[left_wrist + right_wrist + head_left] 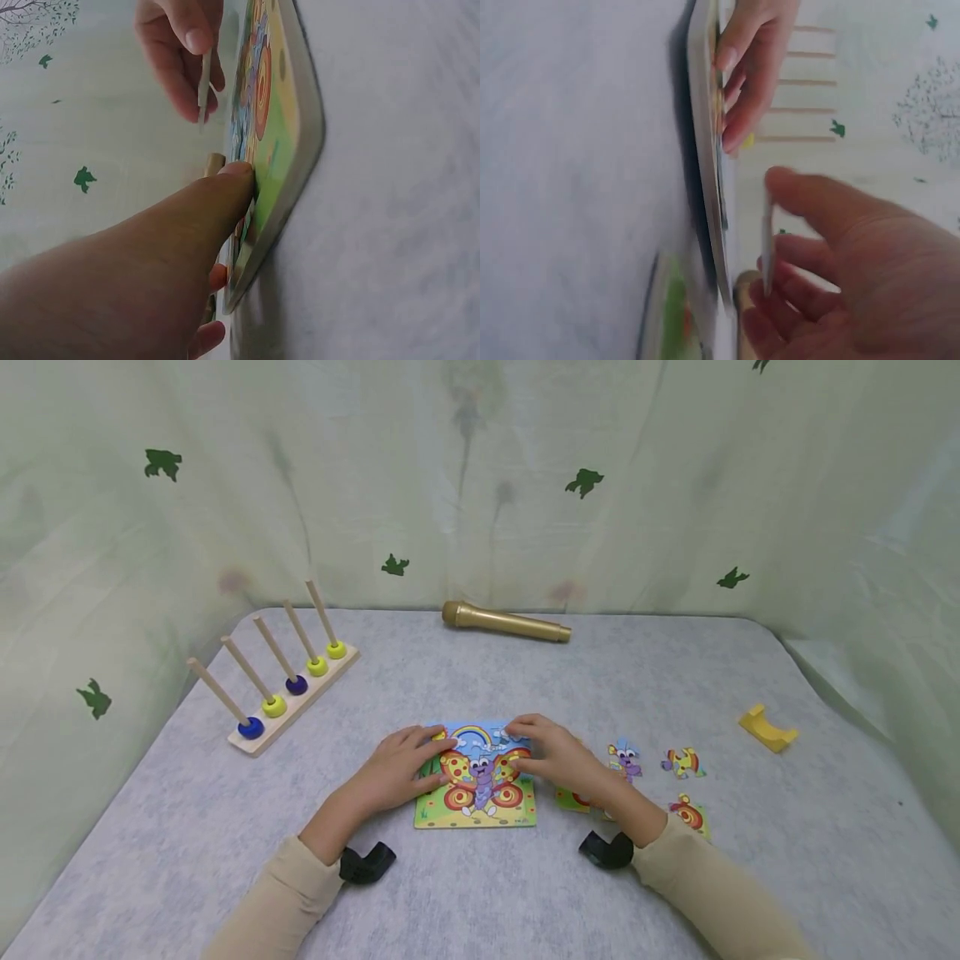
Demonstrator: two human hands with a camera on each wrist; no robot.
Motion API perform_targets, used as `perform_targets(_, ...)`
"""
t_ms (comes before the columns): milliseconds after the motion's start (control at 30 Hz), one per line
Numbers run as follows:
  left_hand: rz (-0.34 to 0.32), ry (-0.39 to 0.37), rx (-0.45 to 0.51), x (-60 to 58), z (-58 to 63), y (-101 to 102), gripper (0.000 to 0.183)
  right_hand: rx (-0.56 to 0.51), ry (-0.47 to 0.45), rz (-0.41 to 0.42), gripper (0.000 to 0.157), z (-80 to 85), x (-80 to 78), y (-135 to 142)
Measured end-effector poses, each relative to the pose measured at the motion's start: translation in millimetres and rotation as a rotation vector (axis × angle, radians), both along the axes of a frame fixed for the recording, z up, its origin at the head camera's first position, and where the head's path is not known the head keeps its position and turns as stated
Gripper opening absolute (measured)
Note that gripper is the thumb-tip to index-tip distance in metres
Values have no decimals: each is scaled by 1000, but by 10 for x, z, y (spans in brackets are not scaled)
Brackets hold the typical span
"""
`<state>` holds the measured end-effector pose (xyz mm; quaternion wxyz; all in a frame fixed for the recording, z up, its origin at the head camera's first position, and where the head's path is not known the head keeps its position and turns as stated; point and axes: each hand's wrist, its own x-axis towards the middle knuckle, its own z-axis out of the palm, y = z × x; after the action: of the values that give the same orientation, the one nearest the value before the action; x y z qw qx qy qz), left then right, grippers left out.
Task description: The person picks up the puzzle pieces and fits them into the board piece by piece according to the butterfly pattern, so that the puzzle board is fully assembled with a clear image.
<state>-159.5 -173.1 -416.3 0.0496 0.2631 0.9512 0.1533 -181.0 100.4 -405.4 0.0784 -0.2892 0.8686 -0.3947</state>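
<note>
A butterfly jigsaw puzzle board [480, 818] lies flat on the table in front of me, its picture showing a purple-bodied butterfly under a rainbow. My left hand [393, 768] rests on the board's left side, thumb and fingertips touching the picture. Over the board's upper right, my right hand [558, 756] pinches a thin puzzle piece [769, 247] between thumb and fingers. Both wrist views show this piece edge-on and raised above the board, so its picture is hidden. Loose puzzle pieces [624, 760] lie to the right, some partly behind the right forearm.
A wooden peg stand [322, 692] with blue and yellow rings is at the left. A gold toy microphone [506, 622] lies near the back edge. At the right sits a yellow curved block [768, 729]. A pale curtain [480, 485] hangs behind the table.
</note>
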Motion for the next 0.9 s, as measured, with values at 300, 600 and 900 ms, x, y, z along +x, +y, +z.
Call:
perform_targets(300, 13, 78, -49, 18, 47, 90, 48, 73, 28, 11, 50, -142, -130, -88)
perform_targets(600, -53, 27, 50, 23, 31, 246, 56, 76, 35, 48, 44, -173, -185, -97)
perform_targets(900, -134, 96, -77, 10, 2, 374, 51, 62, 39, 45, 42, -177, -185, -86)
